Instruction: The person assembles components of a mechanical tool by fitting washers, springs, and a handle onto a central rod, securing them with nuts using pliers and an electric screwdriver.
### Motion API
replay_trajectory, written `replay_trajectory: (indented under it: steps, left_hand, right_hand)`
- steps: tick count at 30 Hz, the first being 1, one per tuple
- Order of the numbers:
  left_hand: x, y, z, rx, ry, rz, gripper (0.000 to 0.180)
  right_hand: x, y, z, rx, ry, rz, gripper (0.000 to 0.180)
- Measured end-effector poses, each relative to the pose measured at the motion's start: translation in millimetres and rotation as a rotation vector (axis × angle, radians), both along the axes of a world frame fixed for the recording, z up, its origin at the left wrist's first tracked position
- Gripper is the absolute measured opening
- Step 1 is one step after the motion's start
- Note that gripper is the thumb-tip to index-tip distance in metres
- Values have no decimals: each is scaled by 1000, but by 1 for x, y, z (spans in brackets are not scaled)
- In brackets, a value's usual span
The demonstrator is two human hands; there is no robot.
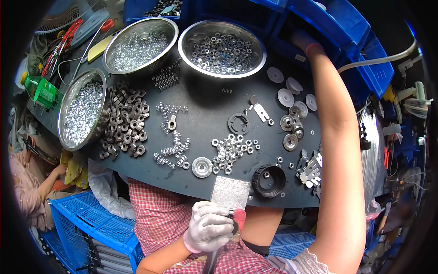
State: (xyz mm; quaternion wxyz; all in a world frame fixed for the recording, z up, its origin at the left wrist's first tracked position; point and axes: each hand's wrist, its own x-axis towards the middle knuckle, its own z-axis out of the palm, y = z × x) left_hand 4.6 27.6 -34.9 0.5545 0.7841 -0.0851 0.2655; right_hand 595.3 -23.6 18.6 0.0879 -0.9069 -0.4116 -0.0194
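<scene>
Dark worktable loaded: three steel bowls of nuts/washers, e.g. centre bowl. Blue bin top right, right hand reaching inside, grip hidden, can't tell. Gloved left hand clenched on tool handle below table's near edge, grey rectangular head just above the fist.

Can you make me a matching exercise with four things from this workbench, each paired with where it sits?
Things:
1. green bottle
2. black ring
3. white discs
4. left hand

Places:
A. near front edge of the dark table, right of centre
B. far left, beside a steel bowl
C. below the table edge, gripping a tool with a flat grey plate
D. right part of the table, near the blue bins

Pairs: 1-B, 2-A, 3-D, 4-C
</scene>
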Motion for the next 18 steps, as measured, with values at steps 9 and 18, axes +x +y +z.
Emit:
replay_trajectory:
  steps: [9, 18]
  left_hand:
    - [0, 3, -1, 7, -2, 16, 22]
    - [0, 3, -1, 11, -53, 37, 22]
  right_hand:
    - [9, 0, -20, -169, -293, 50, 49]
    - [-36, 6, 9, 46, -328, 48, 54]
